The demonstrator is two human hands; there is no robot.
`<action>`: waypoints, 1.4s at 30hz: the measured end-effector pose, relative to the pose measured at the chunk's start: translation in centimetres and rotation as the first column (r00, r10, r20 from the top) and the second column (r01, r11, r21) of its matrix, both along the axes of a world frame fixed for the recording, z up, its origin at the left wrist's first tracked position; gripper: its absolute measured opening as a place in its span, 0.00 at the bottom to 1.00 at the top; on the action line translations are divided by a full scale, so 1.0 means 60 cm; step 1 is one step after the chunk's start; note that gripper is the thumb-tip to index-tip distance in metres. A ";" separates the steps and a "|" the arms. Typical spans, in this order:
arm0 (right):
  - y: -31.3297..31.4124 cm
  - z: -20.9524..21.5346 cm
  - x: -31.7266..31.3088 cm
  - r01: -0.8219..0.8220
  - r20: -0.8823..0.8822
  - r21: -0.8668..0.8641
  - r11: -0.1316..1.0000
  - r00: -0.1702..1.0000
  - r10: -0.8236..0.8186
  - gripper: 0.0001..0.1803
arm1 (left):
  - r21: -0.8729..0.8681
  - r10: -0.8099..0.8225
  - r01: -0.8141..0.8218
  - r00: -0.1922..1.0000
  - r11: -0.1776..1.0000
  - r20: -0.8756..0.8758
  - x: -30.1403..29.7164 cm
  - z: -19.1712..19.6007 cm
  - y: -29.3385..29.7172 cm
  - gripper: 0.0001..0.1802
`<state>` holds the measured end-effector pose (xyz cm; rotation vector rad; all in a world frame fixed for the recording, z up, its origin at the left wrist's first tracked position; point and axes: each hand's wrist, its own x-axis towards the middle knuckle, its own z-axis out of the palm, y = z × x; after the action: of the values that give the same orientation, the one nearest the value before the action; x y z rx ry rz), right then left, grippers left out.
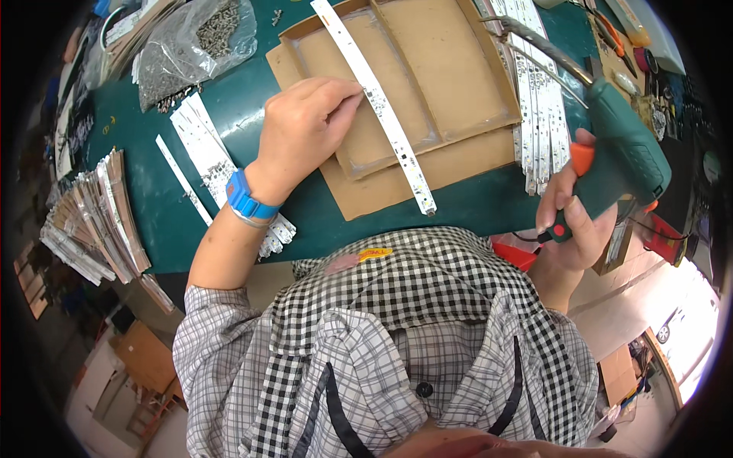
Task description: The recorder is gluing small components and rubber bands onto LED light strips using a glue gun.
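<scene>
A long white LED circuit strip (388, 118) lies slantwise across a shallow cardboard tray (477, 130). My left hand (305, 126) is closed in a pinch at the strip's left edge, beside the small dark parts at its middle. Whatever the fingertips hold is too small or hidden to make out. On the right, my right hand (576, 202) grips a green soldering gun (622, 145) with an orange trigger. Its metal tip points up and left above the tray's far right corner, apart from the strip.
More LED strips (538, 114) lie stacked right of the tray. White strips (202, 133) sit near my left forearm, with bundled strips (99, 217) farther left. A clear plastic bag (200, 49) of small metal parts rests at the back left. Hand tools (611, 34) lie at the far right.
</scene>
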<state>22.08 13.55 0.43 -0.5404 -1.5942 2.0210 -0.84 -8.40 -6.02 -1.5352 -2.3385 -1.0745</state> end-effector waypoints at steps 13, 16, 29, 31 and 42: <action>0.080 -0.048 0.016 0.318 0.073 0.706 0.633 0.856 -0.512 0.25 | -0.284 -0.491 0.483 0.870 0.829 0.047 0.067 0.082 0.035 0.16; 0.074 -0.042 -0.001 0.203 0.238 0.796 0.571 0.761 -0.603 0.22 | -0.362 -0.539 0.507 0.842 0.782 0.015 0.070 0.085 0.045 0.14; 0.063 -0.067 -0.018 -0.041 0.323 0.897 0.441 0.743 -0.587 0.40 | -0.075 -0.445 0.449 0.826 0.890 -0.346 0.080 0.123 -0.042 0.18; 0.064 -0.072 -0.017 -0.049 0.305 0.908 0.416 0.757 -0.578 0.39 | -0.106 -0.423 0.414 0.834 0.904 -0.354 0.075 0.127 -0.076 0.18; 0.077 -0.070 -0.025 -0.071 0.241 0.956 0.283 0.739 -0.629 0.33 | -0.276 -0.263 0.192 0.932 0.942 -0.251 0.085 0.073 -0.216 0.15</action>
<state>20.55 18.15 -3.78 -0.9294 -2.4285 0.2909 4.28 -21.37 -1.61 -1.9452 -2.1965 -0.5604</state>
